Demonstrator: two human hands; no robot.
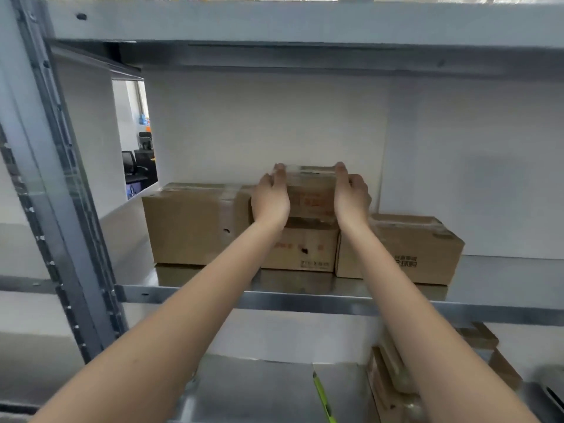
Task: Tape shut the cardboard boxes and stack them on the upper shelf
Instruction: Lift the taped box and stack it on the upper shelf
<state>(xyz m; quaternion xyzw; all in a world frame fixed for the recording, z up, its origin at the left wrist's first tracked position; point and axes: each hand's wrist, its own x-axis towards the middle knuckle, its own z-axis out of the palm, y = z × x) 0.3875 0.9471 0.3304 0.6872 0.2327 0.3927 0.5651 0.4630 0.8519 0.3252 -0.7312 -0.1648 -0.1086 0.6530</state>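
A small taped cardboard box (311,196) sits on top of a middle box (305,248) on the upper shelf (305,302). My left hand (270,198) holds its left side and my right hand (351,196) holds its right side, fingers curled over the top edges. A larger taped box (189,224) stands to the left of the stack. Another taped box (409,248) stands to the right. On the lower shelf at the bottom right lies a further cardboard box (393,389), partly hidden by my right forearm.
A yellow-green utility knife (323,398) lies on the lower metal shelf (259,389). A grey steel upright (61,184) runs down the left. The shelf above (305,22) caps the bay. White panels close the back and right.
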